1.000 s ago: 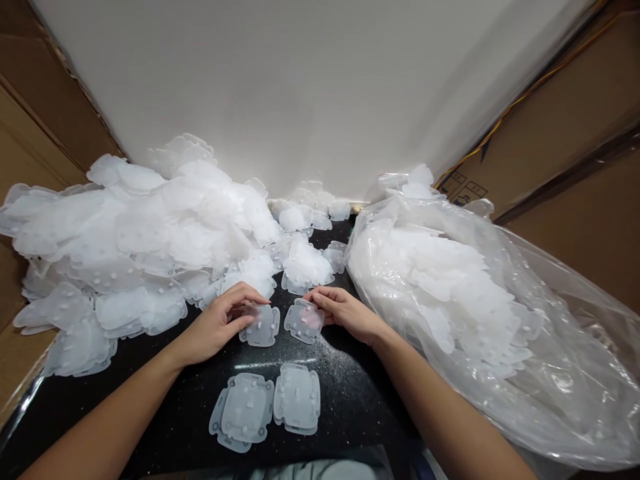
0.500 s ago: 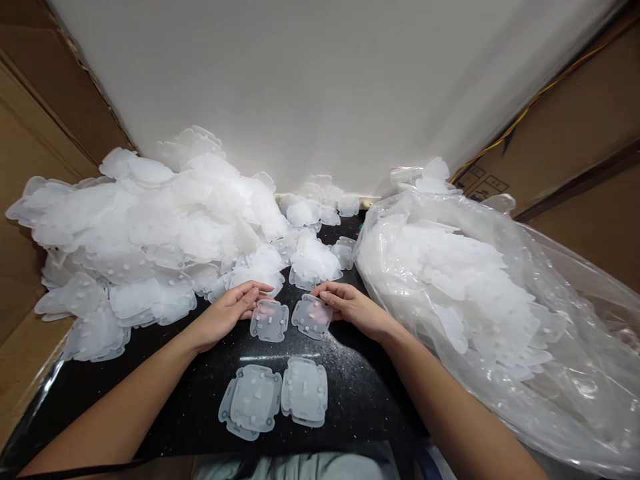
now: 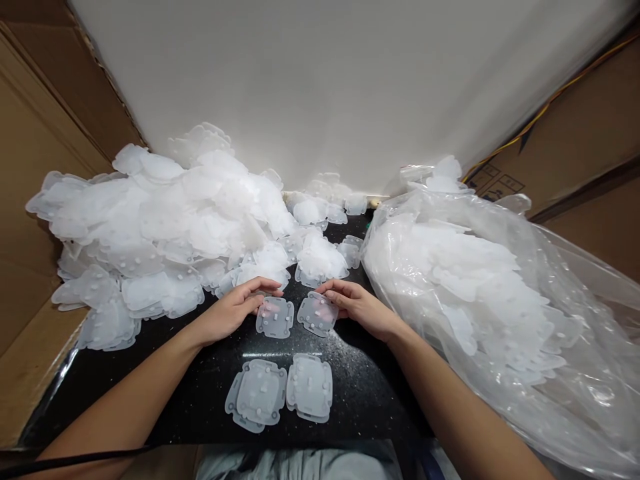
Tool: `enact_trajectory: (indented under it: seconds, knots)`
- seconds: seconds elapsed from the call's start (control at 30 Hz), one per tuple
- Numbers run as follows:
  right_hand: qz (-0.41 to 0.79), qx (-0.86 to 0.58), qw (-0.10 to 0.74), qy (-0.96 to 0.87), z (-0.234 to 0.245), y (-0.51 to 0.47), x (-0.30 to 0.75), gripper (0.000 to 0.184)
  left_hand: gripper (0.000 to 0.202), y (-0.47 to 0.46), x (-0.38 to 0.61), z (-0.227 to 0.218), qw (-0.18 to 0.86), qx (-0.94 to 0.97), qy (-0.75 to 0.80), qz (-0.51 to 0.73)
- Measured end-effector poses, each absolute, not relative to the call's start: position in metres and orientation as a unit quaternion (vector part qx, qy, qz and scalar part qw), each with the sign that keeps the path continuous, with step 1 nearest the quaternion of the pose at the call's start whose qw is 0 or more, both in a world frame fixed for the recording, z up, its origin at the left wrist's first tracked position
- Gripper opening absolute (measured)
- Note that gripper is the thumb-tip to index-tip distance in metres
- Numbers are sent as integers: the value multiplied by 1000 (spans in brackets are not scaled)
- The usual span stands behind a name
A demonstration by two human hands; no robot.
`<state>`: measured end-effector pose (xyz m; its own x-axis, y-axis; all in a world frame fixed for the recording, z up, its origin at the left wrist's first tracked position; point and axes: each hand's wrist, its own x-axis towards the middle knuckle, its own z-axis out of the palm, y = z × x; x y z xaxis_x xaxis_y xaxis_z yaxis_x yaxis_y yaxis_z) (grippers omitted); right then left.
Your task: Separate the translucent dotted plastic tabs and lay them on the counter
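My left hand (image 3: 235, 308) pinches the edge of a translucent plastic piece with small pegs (image 3: 275, 318), holding it just above the black table (image 3: 350, 387). My right hand (image 3: 361, 308) grips a second such piece (image 3: 317, 313) by its right edge. The two pieces sit side by side between my hands, nearly touching. Closer to me lie two small stacks of the same pieces, one on the left (image 3: 257, 395) and one on the right (image 3: 310, 388).
A big loose heap of the white pieces (image 3: 165, 227) covers the table's left and back. A clear plastic bag full of pieces (image 3: 480, 293) fills the right side. Cardboard boxes (image 3: 30, 173) stand on both sides, a white wall (image 3: 320, 87) behind.
Both hands keep their pieces and have drawn a little closer together. The whole view has shifted slightly as my head moved; the stacks lie unchanged.
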<state>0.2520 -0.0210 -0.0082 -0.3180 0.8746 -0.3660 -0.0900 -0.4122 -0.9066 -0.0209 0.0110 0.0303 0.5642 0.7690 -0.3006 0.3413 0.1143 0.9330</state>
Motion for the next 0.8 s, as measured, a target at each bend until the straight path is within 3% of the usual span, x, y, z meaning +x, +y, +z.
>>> enact_trajectory:
  seconds: [0.27,0.47,0.8]
  knots:
    - [684,-471,344,-439,-6,-20,251,39,40,11,-22,36,591,674,418,150]
    - [631,-464,350,-515,-1,-21,253,26,65,13,-25,35,577,704,389,146]
    - [644,-359,322,-594,5,-24,261,67,84,13,-29,42,541,768,333,81]
